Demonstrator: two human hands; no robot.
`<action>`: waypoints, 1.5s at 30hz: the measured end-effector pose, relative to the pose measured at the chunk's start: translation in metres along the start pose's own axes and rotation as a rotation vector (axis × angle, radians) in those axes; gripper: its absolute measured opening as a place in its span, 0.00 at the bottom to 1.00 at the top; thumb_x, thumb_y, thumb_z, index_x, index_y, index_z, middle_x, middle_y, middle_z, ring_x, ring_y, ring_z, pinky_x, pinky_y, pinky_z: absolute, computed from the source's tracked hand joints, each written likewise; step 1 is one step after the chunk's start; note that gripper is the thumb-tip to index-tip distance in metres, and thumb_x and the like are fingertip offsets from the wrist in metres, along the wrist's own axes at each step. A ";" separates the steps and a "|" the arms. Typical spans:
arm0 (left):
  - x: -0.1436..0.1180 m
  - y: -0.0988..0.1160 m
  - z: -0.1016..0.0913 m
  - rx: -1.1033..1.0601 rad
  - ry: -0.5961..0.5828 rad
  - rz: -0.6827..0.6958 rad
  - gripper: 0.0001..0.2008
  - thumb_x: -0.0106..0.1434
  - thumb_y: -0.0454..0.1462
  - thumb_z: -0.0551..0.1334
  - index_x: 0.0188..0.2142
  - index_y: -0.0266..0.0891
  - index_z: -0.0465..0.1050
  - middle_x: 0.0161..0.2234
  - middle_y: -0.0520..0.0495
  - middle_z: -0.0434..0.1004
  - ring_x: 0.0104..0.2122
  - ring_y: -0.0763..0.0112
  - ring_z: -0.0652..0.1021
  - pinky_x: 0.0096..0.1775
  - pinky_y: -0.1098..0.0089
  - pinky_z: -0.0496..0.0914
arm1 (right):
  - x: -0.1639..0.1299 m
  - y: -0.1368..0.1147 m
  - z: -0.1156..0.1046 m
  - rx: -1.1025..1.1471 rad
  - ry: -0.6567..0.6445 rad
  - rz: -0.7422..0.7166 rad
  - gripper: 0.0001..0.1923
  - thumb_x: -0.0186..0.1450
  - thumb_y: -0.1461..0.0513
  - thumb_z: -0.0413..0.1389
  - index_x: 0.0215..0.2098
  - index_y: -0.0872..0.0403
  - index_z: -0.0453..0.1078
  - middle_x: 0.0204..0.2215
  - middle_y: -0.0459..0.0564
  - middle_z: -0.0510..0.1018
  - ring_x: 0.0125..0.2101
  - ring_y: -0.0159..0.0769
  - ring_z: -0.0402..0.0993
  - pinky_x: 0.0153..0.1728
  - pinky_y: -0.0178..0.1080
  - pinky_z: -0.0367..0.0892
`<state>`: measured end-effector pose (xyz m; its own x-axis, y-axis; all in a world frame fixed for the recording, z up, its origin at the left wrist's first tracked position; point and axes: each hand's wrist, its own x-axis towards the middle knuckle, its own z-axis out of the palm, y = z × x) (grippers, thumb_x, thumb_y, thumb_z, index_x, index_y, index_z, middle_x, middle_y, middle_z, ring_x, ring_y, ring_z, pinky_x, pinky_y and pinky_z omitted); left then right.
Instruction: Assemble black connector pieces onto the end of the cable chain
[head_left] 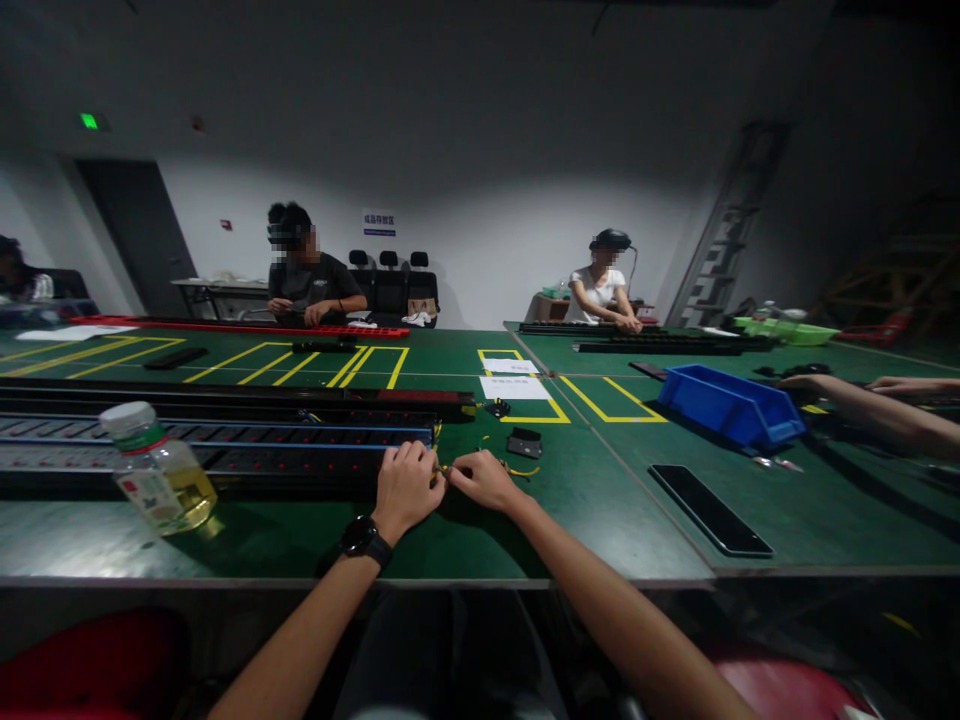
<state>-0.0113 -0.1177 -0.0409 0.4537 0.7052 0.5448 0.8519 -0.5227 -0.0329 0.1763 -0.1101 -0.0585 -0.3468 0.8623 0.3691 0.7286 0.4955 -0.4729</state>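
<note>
While pinched, thin yellow wire (517, 470), both hands

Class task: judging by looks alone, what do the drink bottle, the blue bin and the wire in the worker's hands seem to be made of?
Drink bottle: probably clear plastic, glossy; the yellowish liquid shows through, with a white cap and a printed label.
Blue bin: seemingly moulded plastic, with an even blue colour, thick walls and a dull sheen.
Yellow wire: likely plastic-insulated, thin and bending freely; its core is hidden. Left hand and right hand pinch it.

Green table (600, 500), yellow wire (517, 470), blue bin (731, 405)
</note>
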 end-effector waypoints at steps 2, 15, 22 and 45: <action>0.000 0.000 0.000 -0.002 -0.001 0.001 0.05 0.65 0.38 0.60 0.35 0.41 0.74 0.39 0.41 0.76 0.43 0.55 0.74 0.44 0.55 0.63 | 0.000 -0.002 -0.001 -0.013 0.006 0.018 0.19 0.69 0.62 0.53 0.21 0.55 0.72 0.19 0.43 0.72 0.21 0.28 0.57 0.27 0.35 0.47; 0.001 0.001 0.002 0.014 0.011 -0.018 0.05 0.65 0.38 0.61 0.35 0.41 0.74 0.38 0.42 0.77 0.42 0.56 0.74 0.44 0.56 0.63 | -0.001 -0.007 -0.002 -0.096 0.004 0.120 0.21 0.73 0.59 0.53 0.24 0.54 0.75 0.21 0.47 0.77 0.21 0.30 0.63 0.26 0.37 0.43; 0.001 0.001 0.000 0.021 0.013 -0.014 0.05 0.65 0.38 0.61 0.34 0.41 0.73 0.37 0.42 0.77 0.41 0.56 0.74 0.43 0.56 0.63 | -0.001 -0.005 -0.001 -0.122 0.009 0.113 0.20 0.74 0.58 0.53 0.26 0.53 0.76 0.23 0.48 0.78 0.22 0.31 0.66 0.27 0.37 0.44; 0.000 0.000 0.003 -0.049 0.035 -0.020 0.04 0.63 0.36 0.61 0.34 0.41 0.75 0.37 0.43 0.76 0.41 0.57 0.74 0.44 0.56 0.63 | -0.011 0.131 -0.104 -0.019 0.637 0.534 0.24 0.69 0.51 0.48 0.31 0.56 0.80 0.23 0.53 0.78 0.28 0.42 0.72 0.31 0.39 0.60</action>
<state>-0.0102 -0.1163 -0.0434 0.4265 0.6988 0.5742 0.8465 -0.5321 0.0189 0.3369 -0.0660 -0.0414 0.4452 0.7538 0.4833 0.7120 0.0294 -0.7016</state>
